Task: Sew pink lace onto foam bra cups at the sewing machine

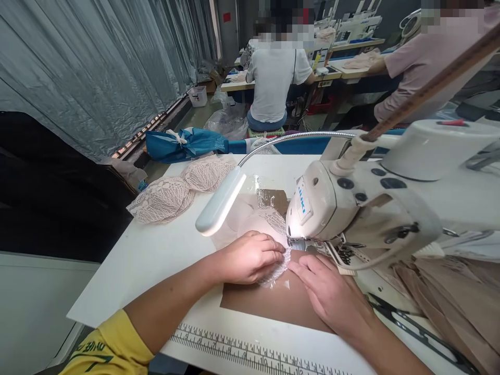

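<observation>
A pale lace fabric piece (278, 266) lies under the needle area of a white sewing machine (332, 200). My left hand (250, 256) rests on the lace with its fingers curled and pressed down, just left of the presser foot. My right hand (328, 291) lies flat on the brown table patch (273, 302), fingers stretched toward the lace edge. Part of the lace is hidden under my left hand and the machine head.
A white gooseneck lamp (221, 200) hangs over the table. Lace bra cups (175, 190) lie at the far left of the white table (148, 255). Black scissors (414, 325) and beige fabric (449, 291) lie to the right. Two people sit at sewing tables beyond.
</observation>
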Available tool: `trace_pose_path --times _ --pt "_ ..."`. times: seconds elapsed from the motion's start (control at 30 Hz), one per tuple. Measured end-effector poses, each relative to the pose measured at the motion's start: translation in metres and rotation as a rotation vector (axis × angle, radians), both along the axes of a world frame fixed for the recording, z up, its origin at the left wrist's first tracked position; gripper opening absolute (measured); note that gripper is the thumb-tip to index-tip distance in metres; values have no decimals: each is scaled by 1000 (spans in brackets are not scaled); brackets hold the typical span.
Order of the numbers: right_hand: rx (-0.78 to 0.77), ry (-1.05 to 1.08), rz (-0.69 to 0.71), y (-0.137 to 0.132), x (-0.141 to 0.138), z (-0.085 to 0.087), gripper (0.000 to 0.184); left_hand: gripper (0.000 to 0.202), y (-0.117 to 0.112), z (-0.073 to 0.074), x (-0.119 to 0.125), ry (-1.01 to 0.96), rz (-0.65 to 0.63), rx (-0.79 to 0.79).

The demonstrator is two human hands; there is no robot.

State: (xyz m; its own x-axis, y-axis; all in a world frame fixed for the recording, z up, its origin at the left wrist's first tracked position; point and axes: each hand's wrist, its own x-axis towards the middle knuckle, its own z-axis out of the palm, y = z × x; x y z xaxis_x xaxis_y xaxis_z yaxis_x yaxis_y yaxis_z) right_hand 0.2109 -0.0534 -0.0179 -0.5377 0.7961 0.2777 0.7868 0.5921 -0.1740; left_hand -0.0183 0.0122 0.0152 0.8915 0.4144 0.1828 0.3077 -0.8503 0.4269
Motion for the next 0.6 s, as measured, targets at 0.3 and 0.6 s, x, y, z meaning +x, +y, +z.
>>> trace_pose_path --times 0.3,0.6 --pt "67 -31 -35 -1 0 5 38 34 -7 -4 3 40 -14 111" --pt "129 -43 -65 4 -1 1 41 38 -8 -3 5 62 27 131"
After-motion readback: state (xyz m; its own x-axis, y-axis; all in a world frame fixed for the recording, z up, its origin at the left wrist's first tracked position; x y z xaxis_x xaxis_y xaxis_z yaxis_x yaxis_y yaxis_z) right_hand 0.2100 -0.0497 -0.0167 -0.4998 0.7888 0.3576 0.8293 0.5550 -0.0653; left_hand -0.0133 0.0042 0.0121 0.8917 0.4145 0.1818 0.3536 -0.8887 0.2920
